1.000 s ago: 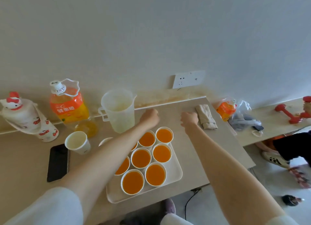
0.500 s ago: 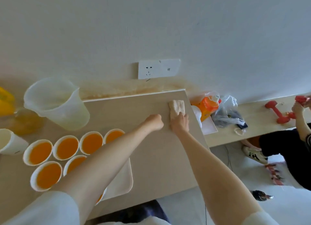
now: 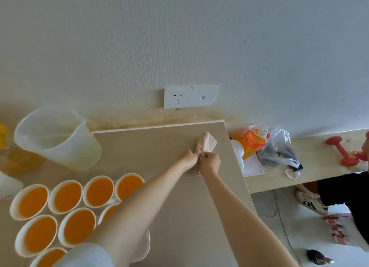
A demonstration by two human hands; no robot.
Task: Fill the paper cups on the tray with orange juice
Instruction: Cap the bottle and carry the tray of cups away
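Note:
Several white paper cups (image 3: 97, 191) full of orange juice stand on a white tray (image 3: 144, 248) at the lower left; my left forearm hides part of the tray. A translucent plastic pitcher (image 3: 58, 139) with a little pale liquid stands behind them. Near the table's far right corner lies a beige cloth (image 3: 206, 142). My left hand (image 3: 187, 159) and my right hand (image 3: 210, 163) meet at the cloth's near end, both gripping it, and the cloth is bunched up between them.
The table's right edge (image 3: 239, 167) drops to a lower shelf holding an orange juice bottle (image 3: 253, 144), a clear plastic bag (image 3: 279, 149) and red dumbbells (image 3: 345, 151). A wall socket (image 3: 190, 97) sits above. Another person's leg and shoe (image 3: 311, 203) are at the right.
My view swung right, away from the cups. My right hand reached the cloth first, then my left hand joined it; the flat folded cloth is now gathered and lifted at its near end.

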